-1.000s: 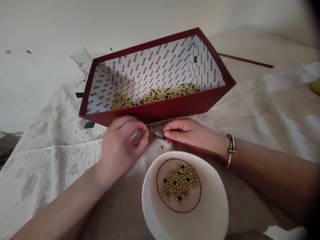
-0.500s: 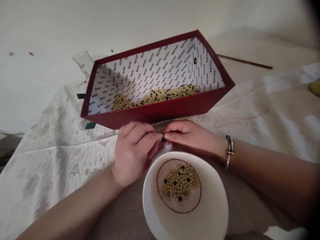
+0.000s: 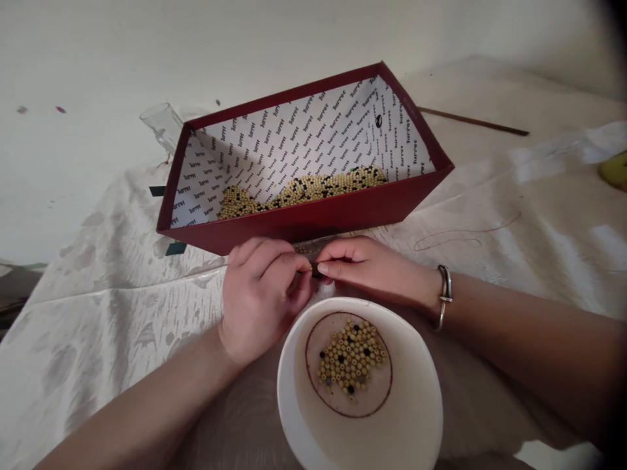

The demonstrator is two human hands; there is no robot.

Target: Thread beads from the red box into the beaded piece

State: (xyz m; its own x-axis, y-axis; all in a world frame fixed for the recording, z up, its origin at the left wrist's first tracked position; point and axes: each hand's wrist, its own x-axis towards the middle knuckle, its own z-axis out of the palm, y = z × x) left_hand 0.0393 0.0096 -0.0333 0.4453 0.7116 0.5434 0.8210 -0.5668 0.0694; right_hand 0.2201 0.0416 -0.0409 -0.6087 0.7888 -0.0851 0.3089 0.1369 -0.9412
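Note:
My left hand (image 3: 262,294) is closed in a pinch, its thumb and forefinger meeting right at the end of a small dark piece (image 3: 316,269). Whatever the left fingers pinch is too small to name. From the other side, my right hand (image 3: 360,261) grips that dark piece between thumb and fingers; most of it is covered. Just below both hands stands a white tub (image 3: 416,391) with beige and black beads (image 3: 350,356) on its bottom. Behind the hands is a dark red box (image 3: 318,219), lined with printed white paper and holding more beige and black beads (image 3: 333,186).
A clear glass (image 3: 164,124) leans behind the box's left end. A thin brown stick (image 3: 475,122) lies to the right, with a loop of thin thread (image 3: 448,243) nearer. A yellow thing (image 3: 614,171) shows at the right edge. A pale patterned cloth (image 3: 112,313) covers the table.
My left fingertips have drawn slightly left, so more of the dark piece shows between the hands. The whole view has shifted a little; box and tub stay put.

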